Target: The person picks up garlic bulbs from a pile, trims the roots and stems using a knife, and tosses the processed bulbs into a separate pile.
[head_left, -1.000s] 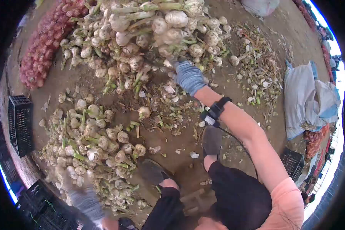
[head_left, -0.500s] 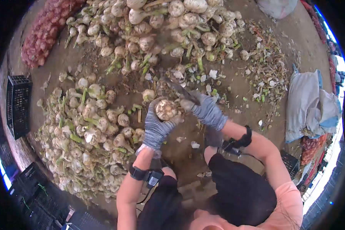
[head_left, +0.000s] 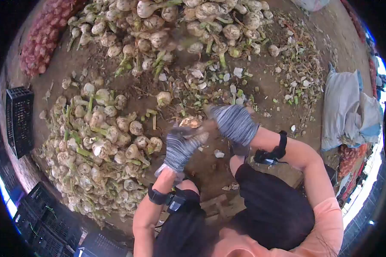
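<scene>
My left hand (head_left: 182, 147), in a grey striped glove with bare-looking fingertips, is closed around a garlic bulb (head_left: 190, 122); only the bulb's upper part shows above the fingers. My right hand (head_left: 233, 123), gloved the same way, is closed on a knife, smeared by motion. Its blade seems to lie across the bulb close to my left fingers, but blur hides its exact edge. A large heap of garlic bulbs with cut stems (head_left: 103, 150) lies to the left of my left hand. One loose bulb (head_left: 163, 99) rests on the ground just beyond it.
More garlic with long stems (head_left: 158, 38) is piled ahead. Stem and skin scraps (head_left: 298, 81) litter the ground at right. A red mesh sack (head_left: 45, 40) lies at far left, above a black crate (head_left: 19, 122). White sacks (head_left: 345, 111) lie at right; stacked crates (head_left: 47, 218) stand lower left.
My right hand has turned and the knife has swung down from beyond the bulb toward my left hand. My left hand has rolled over, covering more of the bulb.
</scene>
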`<state>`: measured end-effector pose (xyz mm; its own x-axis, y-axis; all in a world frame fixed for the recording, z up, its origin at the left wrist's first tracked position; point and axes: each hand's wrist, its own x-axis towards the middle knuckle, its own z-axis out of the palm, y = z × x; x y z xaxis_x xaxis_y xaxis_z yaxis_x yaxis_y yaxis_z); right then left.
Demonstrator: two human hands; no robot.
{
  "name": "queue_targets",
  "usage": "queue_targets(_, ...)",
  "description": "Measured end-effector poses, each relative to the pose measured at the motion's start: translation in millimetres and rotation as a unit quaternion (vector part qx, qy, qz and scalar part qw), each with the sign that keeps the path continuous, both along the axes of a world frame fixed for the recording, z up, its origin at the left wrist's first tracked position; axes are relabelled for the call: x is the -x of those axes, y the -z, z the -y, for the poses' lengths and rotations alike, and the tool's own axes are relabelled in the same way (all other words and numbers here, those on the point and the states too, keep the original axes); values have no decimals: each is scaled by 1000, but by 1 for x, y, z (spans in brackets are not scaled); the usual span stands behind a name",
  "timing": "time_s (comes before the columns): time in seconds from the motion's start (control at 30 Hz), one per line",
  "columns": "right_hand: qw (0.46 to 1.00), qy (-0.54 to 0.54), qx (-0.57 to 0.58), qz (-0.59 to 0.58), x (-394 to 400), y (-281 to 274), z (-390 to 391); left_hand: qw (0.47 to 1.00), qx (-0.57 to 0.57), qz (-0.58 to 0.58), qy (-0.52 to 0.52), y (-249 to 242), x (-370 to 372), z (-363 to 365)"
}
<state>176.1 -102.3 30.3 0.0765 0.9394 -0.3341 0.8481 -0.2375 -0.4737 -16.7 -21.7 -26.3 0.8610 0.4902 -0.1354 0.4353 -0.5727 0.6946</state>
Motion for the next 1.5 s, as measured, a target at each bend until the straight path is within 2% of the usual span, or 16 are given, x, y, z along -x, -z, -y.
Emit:
queue_targets(0.03, 999, 32, -28, -13, -26, 38, 22, 935, 331, 47, -121, -6, 1, 3)
queue_targets(0.07, 996, 65, -58, -25, -53, 67, 46, 749, 616, 88, -228, -17, 2, 5)
queue_targets(0.13, 962, 197, 170, 78, -63, 29, 57, 829, 497, 147, -210, -66, -9, -13)
queue_targets(0.23, 979, 182, 91, 11, -53, 38, 57, 816, 535, 88, -203, -46, -17, -16)
queue_targets(0.3, 977, 174, 108, -57, -32, 53, 47, 924, 361, 112, -52, -34, -10, -6)
queue_targets(0.43, 964, 162, 57, -205, -4, 42, 14, 984, 160, -25, 71, -45, -21, -11)
queue_targets(0.6, 974, 98, 173, -107, -20, 51, 22, 980, 3, 127, 151, -50, -20, -26)
queue_targets(0.73, 964, 103, 240, 44, -43, 72, 40, 993, -58, 92, 48, -101, 29, -67)
queue_targets(0.8, 977, 154, 144, 27, -50, 65, 18, 963, -260, -50, -54, -125, 72, -83)
queue_targets(0.83, 978, 201, 47, 7, -54, 64, 3, 938, -97, -181, -281, -81, 166, -109)
queue_targets(0.9, 981, 180, -40, 57, -63, 73, -29, 876, -263, -197, -353, -166, 154, -116)
queue_targets(0.93, 981, 180, -41, 55, -66, 78, -46, 853, -164, -46, -494, -162, 203, -132)
queue_targets(1.07, 984, 147, -5, 97, -80, 110, -74, 893, -259, -54, -364, -179, 159, -99)
queue_targets(1.17, 984, 173, -32, 37, -73, 99, -72, 958, -21, -36, -282, -151, 87, -65)
queue_targets(1.37, 804, 361, -150, -447, 19, 37, -25, 834, 472, 113, -262, -48, -28, -26)
queue_targets(1.5, 895, 270, -105, -340, 20, 44, 0, 776, 554, 95, -287, -39, -48, -25)
